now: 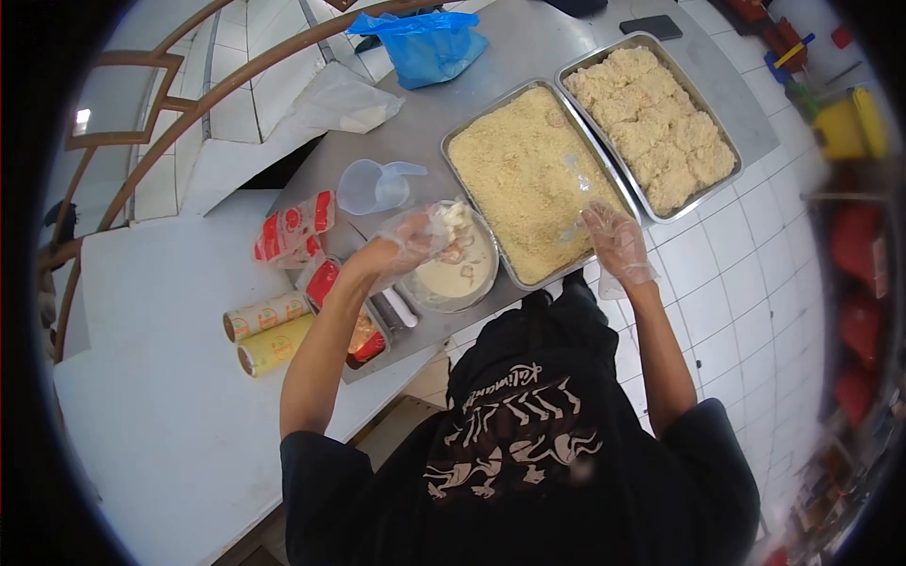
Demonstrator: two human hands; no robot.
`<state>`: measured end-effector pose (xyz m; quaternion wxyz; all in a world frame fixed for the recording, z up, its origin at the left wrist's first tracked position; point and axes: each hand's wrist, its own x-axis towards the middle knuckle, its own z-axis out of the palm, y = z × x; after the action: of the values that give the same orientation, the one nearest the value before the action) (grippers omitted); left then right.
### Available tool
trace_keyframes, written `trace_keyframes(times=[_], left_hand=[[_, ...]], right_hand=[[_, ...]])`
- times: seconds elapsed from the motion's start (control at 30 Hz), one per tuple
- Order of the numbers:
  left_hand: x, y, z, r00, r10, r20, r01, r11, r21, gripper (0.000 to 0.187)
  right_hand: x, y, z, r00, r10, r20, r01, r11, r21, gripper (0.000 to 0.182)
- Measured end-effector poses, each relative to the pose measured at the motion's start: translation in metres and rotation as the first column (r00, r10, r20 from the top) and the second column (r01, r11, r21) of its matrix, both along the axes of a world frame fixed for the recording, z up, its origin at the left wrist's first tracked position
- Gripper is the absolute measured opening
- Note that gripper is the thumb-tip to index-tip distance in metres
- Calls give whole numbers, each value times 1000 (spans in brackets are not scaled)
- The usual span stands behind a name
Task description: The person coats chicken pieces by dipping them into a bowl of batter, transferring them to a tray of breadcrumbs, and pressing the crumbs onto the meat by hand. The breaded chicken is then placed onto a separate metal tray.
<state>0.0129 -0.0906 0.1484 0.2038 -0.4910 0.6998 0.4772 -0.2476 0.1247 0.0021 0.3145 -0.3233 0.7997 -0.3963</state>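
My left hand [415, 241], in a clear plastic glove, is closed around a batter-coated piece of raw meat [458, 223]. It is above a bowl of pale batter [455, 281] with a few pieces showing at the surface. My right hand [615, 247], also in a clear glove, rests at the near right edge of a metal tray of yellowish breadcrumbs [514, 160]. Its fingers are loosely extended over the rim and crumbs, with nothing visible in them. Right of that tray stands a second metal tray [731, 177] filled with crumb-coated pieces [651, 123].
A clear measuring jug [379, 187], red-and-white packets [294, 229] and a container with reddish contents [368, 338] are left of the bowl. Two film rolls [274, 344] lie nearby. A blue plastic bag [425, 52] and a dark phone-like slab [650, 27] are at the back.
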Motion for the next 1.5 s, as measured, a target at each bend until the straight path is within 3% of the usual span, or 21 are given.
trace_keyframes(times=[0.1,0.2,0.3,0.33,0.4,0.43,0.5,0.77,0.83,0.93,1.0,1.03,1.1,1.23,1.3,1.33,1.37,1.4,1.43,1.47,1.5], left_hand=[[-30,-7,-28,925,-303,-229,277,951,-137,62],[-84,1,-9,946,-314,-88,317,948,27,54],[-84,-35,-124,806,-445,-391,473,881,-27,52],[-101,-36,-115,808,-433,-400,464,885,-21,52],[-144,-33,-79,632,-767,109,775,622,-113,39],[-144,-34,-83,639,-763,101,769,629,-112,39],[-144,-37,-88,762,-622,182,634,657,-407,31],[-84,-15,-58,882,-467,-58,379,779,-499,32],[-52,-2,-49,904,-391,-170,260,821,-508,35],[7,18,-51,892,-385,-238,241,849,-471,46],[53,36,-80,901,-351,-254,94,731,-676,53],[64,40,-76,899,-346,-267,83,735,-673,53],[79,43,-69,879,-15,-476,-123,959,-257,62],[122,54,-139,899,-14,-437,-163,917,-364,62],[112,56,-115,894,298,-335,-349,931,-105,63],[115,58,-122,886,311,-344,-362,927,-96,63],[119,60,-134,899,313,-306,-360,926,-113,62],[123,62,-145,912,314,-265,-357,925,-132,60],[127,66,-154,908,322,-268,-365,922,-129,60],[131,72,-161,857,384,-345,-428,902,-60,61],[134,77,-166,797,439,-415,-477,879,14,61]], right_hand=[[-7,1,2,999,36,14,-36,999,28,52],[-7,3,2,999,51,-9,-50,995,85,55],[-5,5,-9,999,53,9,-54,993,102,55],[-1,5,-6,998,57,23,-59,992,111,54],[2,7,-13,997,82,18,-83,994,74,52],[4,8,-14,996,89,14,-90,993,81,52],[11,1,-6,988,149,-35,-144,984,100,51],[71,-40,22,885,426,-188,-291,822,490,65],[80,-48,16,873,469,-138,-351,799,489,66],[84,-63,14,972,234,26,-205,786,583,59],[79,-52,-39,918,119,377,-266,892,367,46],[85,-49,-51,922,120,367,-265,889,375,46],[96,-42,-71,577,-434,692,212,898,386,31],[92,-48,-103,382,-576,723,374,811,449,28],[86,-55,-99,111,-560,821,513,740,436,34],[79,-49,-105,128,-563,817,509,744,433,34],[66,-35,-126,592,-301,748,234,952,198,36],[62,-33,-125,850,108,516,-161,985,60,39],[63,-33,-126,851,115,513,-170,984,62,39],[75,-39,-106,457,-304,836,252,945,207,39],[89,-45,-89,-180,-481,858,498,708,501,40]])
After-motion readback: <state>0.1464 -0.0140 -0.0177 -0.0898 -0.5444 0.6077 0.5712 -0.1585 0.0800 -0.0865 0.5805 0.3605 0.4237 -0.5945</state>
